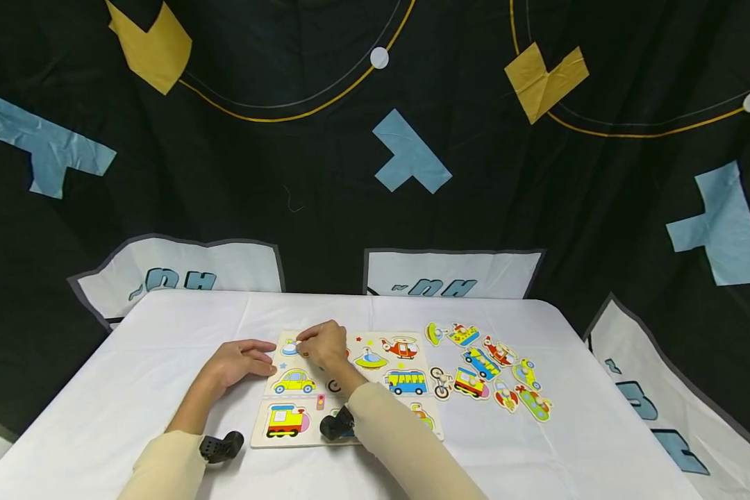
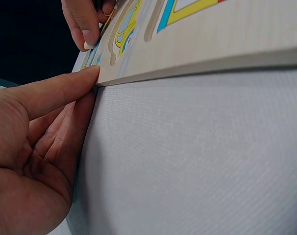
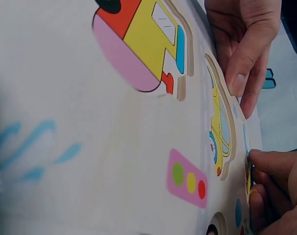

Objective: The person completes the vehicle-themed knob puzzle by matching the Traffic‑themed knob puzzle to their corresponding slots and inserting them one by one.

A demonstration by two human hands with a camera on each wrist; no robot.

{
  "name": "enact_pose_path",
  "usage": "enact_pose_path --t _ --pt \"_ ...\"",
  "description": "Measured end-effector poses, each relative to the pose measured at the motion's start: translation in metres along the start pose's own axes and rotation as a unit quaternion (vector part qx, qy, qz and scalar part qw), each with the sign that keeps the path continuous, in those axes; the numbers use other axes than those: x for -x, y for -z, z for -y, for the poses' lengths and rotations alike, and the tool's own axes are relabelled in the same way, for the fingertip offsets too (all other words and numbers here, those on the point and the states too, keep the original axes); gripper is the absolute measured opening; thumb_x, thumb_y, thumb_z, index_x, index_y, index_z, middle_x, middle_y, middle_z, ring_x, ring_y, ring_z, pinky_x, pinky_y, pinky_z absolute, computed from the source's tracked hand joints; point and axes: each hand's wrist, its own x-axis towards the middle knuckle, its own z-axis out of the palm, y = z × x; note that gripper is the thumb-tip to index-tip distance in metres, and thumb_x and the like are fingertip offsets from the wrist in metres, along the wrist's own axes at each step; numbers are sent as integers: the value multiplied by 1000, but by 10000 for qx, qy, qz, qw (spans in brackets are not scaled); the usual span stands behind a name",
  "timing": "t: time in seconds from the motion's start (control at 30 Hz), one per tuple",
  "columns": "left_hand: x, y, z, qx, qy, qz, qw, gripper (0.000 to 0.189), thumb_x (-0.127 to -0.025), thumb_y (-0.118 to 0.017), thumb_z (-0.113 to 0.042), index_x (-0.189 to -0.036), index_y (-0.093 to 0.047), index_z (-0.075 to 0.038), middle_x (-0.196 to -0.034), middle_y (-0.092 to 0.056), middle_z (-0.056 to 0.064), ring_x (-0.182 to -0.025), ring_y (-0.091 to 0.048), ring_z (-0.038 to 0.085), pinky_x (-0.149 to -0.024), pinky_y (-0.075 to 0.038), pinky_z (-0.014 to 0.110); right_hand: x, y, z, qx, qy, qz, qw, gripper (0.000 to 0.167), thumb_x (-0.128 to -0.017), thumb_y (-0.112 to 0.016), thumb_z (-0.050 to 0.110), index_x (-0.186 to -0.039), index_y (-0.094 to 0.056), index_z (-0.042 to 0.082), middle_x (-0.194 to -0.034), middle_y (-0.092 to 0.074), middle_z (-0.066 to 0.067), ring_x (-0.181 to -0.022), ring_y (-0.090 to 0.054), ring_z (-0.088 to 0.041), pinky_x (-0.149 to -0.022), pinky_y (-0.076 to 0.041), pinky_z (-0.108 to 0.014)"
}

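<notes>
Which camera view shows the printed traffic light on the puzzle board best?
The right wrist view: the traffic light appears large on the puzzle board, its green, yellow and red circles distinct. The head view shows it very small; the left wrist view doesn't show it.

Black curtain [image 1: 237, 187] rises behind white table [image 1: 587, 451]

Two gold patches [image 1: 153, 59] and three pale-blue patches [image 1: 412, 158] mark the curtain. A yellow curve [image 1: 262, 120] meets each gold patch and carries a white disc [image 1: 379, 57]. White panels [image 1: 506, 271] with blue lettering [image 1: 681, 448] show low, two past the table's far edge, one at its right.
</notes>
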Motion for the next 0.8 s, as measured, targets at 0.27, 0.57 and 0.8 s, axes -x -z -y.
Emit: enact_pose_path --t 0.27,0.57,0.8 --pt "-1 -2 -1 -29 24 26 10000 61 -78 -86 -16 -133 -64 -5 -92 -78 2 -94 -68 17 -99 -44 50 -2 10 -1 -116 8 62 9999 9 -76 -87 12 -83 -83 16 -74 -74 7 -94 -56 -13 -88 -44 -32" --pt "-5 0 1 -72 109 40 9999 63 -77 -86 -17 -134 -63 -6 -94 -78 2 -101 -67 23 -104 -40 57 -9 32 2 -51 255 103 9996 10 -77 -85 11 -86 -82 11 -75 -74 4 -89 -59 -13 -83 -46 -30" --pt "-3 1 1 -74 38 40 10000 64 -76 -86 -17 -134 -63 -5 -93 -78 2 -100 -67 22 -103 -39 57 -16 55 4 141 334 183 9992 15 -78 -87 14 -90 -81 8 -76 -74 3 -89 -60 -14 -76 -46 -26"
